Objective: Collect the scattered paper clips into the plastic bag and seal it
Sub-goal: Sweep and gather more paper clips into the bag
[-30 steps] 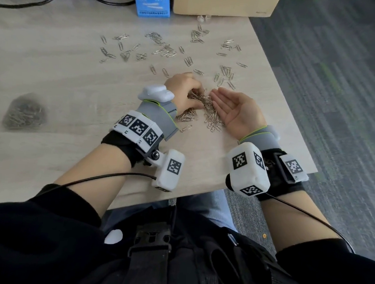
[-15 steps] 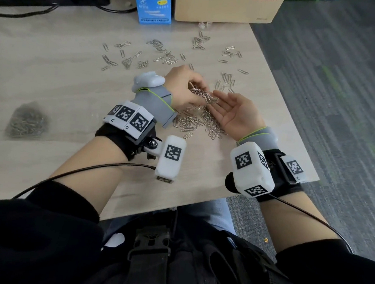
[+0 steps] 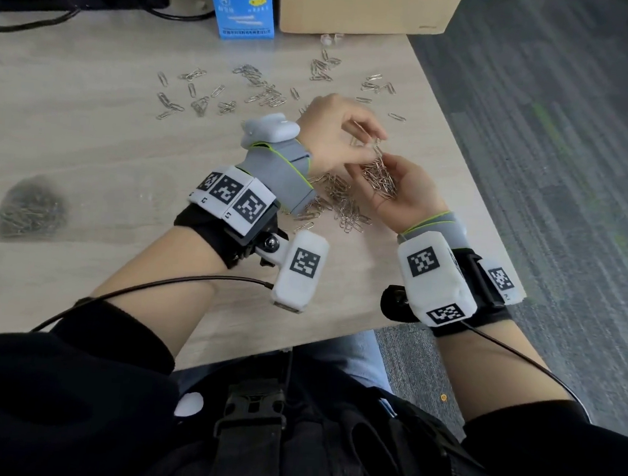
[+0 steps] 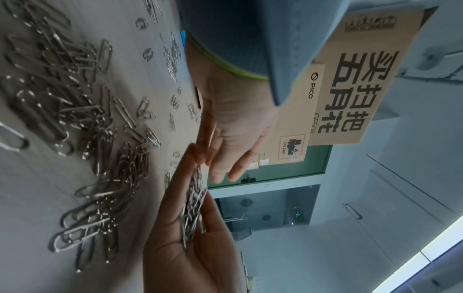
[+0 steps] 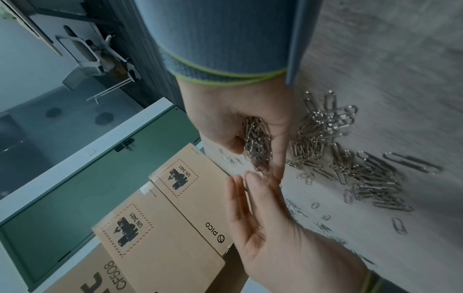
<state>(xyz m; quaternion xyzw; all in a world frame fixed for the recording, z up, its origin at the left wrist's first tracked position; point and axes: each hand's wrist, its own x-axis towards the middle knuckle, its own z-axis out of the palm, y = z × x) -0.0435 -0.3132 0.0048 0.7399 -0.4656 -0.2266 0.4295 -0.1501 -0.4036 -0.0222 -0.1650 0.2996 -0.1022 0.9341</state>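
Note:
My right hand [image 3: 402,196] is cupped palm-up just above the table, its fingers curled round a bunch of paper clips [image 3: 379,177]. The same bunch of clips [image 5: 258,142] shows in the right wrist view. My left hand [image 3: 373,137] hovers over it, its straight fingers [image 5: 250,198] touching the top of the bunch. A gathered pile of clips [image 3: 339,204] lies on the table under both hands. More scattered clips [image 3: 256,90] are spread farther back. The clear plastic bag [image 3: 27,209], partly filled with clips, lies at the far left, away from both hands.
A blue carton [image 3: 244,3] and a cardboard box [image 3: 361,5] stand along the back of the wooden table [image 3: 87,137]. A black cable [image 3: 32,24] runs at the back left. The table's right edge drops to grey carpet [image 3: 556,144].
Both hands have lifted off the pile on the table. The right palm, flat and bare a second ago, now cups a bunch of clips that the left hand brought up.

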